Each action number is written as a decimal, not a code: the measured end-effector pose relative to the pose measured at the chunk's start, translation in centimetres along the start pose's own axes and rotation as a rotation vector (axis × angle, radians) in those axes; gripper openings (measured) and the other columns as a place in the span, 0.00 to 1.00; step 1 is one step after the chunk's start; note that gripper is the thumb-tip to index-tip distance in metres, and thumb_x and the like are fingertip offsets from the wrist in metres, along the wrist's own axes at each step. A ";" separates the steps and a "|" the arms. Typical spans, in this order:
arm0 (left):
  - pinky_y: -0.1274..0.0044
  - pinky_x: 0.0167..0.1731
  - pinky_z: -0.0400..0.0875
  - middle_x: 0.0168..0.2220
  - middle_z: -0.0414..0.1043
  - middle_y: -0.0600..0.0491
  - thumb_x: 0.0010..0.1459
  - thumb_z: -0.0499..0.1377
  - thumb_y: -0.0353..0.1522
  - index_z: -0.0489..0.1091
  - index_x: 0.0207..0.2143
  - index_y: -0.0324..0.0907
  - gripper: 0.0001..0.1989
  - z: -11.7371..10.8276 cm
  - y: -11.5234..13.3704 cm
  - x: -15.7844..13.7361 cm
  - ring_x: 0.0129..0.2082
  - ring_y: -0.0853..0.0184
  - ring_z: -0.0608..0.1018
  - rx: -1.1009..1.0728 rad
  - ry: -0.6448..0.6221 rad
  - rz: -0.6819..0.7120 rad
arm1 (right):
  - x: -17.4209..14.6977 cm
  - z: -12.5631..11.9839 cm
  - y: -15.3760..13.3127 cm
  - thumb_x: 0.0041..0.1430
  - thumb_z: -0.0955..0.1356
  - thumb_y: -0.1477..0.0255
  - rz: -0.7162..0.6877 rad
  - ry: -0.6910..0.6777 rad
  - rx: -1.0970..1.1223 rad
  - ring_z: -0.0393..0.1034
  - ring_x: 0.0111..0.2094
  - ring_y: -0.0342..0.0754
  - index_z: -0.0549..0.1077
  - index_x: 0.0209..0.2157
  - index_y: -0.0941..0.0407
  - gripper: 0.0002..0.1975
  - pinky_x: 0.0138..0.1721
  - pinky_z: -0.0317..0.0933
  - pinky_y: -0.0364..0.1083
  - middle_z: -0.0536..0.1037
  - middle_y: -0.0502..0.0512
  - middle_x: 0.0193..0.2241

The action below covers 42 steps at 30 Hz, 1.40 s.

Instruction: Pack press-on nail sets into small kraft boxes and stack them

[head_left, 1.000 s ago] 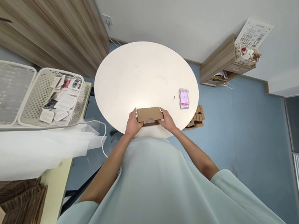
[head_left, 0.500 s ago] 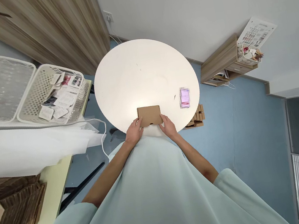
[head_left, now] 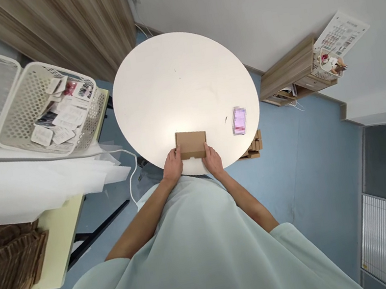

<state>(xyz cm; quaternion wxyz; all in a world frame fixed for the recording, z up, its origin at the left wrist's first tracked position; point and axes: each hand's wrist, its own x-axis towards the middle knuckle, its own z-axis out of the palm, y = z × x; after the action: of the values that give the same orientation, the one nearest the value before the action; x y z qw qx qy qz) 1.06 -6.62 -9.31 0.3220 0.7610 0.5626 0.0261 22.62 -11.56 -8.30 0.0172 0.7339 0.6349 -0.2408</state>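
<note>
A small brown cardboard box [head_left: 192, 143], its lid closed, lies at the near edge of the round white table [head_left: 174, 83]. My left hand [head_left: 173, 165] grips the left side of the box, fingers along its edge. On the opposite side, my right hand [head_left: 213, 161] holds the right edge near the front corner. A small notch shows in the front wall of the box between my hands. What is inside the box is hidden.
A pinkish, blurred phone-like object [head_left: 239, 121] lies on the table's right part. Brown boxes [head_left: 255, 146] are stacked below the right edge. At left stand a white basket of papers and cards [head_left: 60, 113], white sheets [head_left: 36, 184] and flattened cardboard [head_left: 9, 266].
The view has shifted a little, and table and baskets appear higher. The box sits slightly farther from my body, tilted a bit, with both hands still at its sides.
</note>
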 end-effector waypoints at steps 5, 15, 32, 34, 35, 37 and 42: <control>0.58 0.61 0.74 0.66 0.68 0.33 0.65 0.52 0.22 0.56 0.77 0.37 0.37 -0.2 -0.2 0.2 0.60 0.47 0.77 -0.018 0.026 -0.025 | 0.0 0.1 0.4 0.71 0.64 0.77 -0.014 0.022 -0.038 0.72 0.59 0.60 0.57 0.77 0.58 0.36 0.61 0.70 0.55 0.74 0.70 0.63; 0.68 0.41 0.76 0.58 0.74 0.41 0.75 0.52 0.35 0.63 0.74 0.41 0.29 -4.9 0.6 0.1 0.48 0.52 0.82 -0.017 0.061 -0.052 | 0.0 -4.0 0.7 0.74 0.64 0.71 -0.064 0.116 0.178 0.75 0.52 0.56 0.67 0.71 0.55 0.26 0.48 0.73 0.49 0.79 0.62 0.53; 0.65 0.42 0.75 0.51 0.78 0.41 0.73 0.52 0.35 0.79 0.56 0.44 0.18 -9.4 3.7 6.0 0.47 0.50 0.82 0.016 0.073 -0.134 | 5.1 -9.1 -2.0 0.72 0.65 0.76 0.199 0.160 0.246 0.78 0.44 0.55 0.81 0.52 0.58 0.15 0.48 0.71 0.49 0.79 0.65 0.49; 0.66 0.41 0.75 0.51 0.78 0.42 0.73 0.53 0.36 0.80 0.54 0.44 0.17 -9.6 4.0 6.2 0.47 0.50 0.82 0.024 0.073 -0.154 | 5.6 -9.2 -2.2 0.71 0.66 0.75 0.220 0.175 0.267 0.78 0.43 0.55 0.82 0.51 0.58 0.13 0.46 0.71 0.49 0.79 0.65 0.48; 0.66 0.41 0.75 0.50 0.78 0.41 0.73 0.54 0.36 0.80 0.53 0.44 0.17 -9.6 4.2 6.3 0.46 0.50 0.82 0.025 0.071 -0.162 | 5.8 -9.2 -2.2 0.71 0.67 0.75 0.230 0.173 0.271 0.78 0.43 0.55 0.82 0.50 0.58 0.13 0.46 0.70 0.49 0.80 0.65 0.47; 0.66 0.40 0.74 0.50 0.77 0.41 0.73 0.54 0.37 0.80 0.51 0.44 0.16 -9.6 4.4 6.3 0.46 0.50 0.82 0.026 0.064 -0.174 | 6.0 -9.4 -2.3 0.70 0.67 0.75 0.249 0.155 0.264 0.78 0.43 0.56 0.82 0.47 0.58 0.11 0.45 0.70 0.48 0.81 0.66 0.46; 0.66 0.39 0.74 0.47 0.77 0.41 0.73 0.52 0.36 0.80 0.48 0.43 0.16 -9.6 4.5 6.0 0.43 0.51 0.82 0.066 0.056 -0.146 | 5.8 -10.0 -2.6 0.66 0.68 0.78 0.280 0.124 0.253 0.79 0.42 0.55 0.82 0.46 0.58 0.11 0.43 0.69 0.48 0.84 0.62 0.42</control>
<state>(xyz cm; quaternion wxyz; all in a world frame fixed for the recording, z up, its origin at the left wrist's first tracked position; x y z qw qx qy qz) 3.17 2.28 -1.27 0.2818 0.7270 0.6261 0.0051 23.93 -2.37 -0.91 -0.0810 0.8247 0.4913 -0.2682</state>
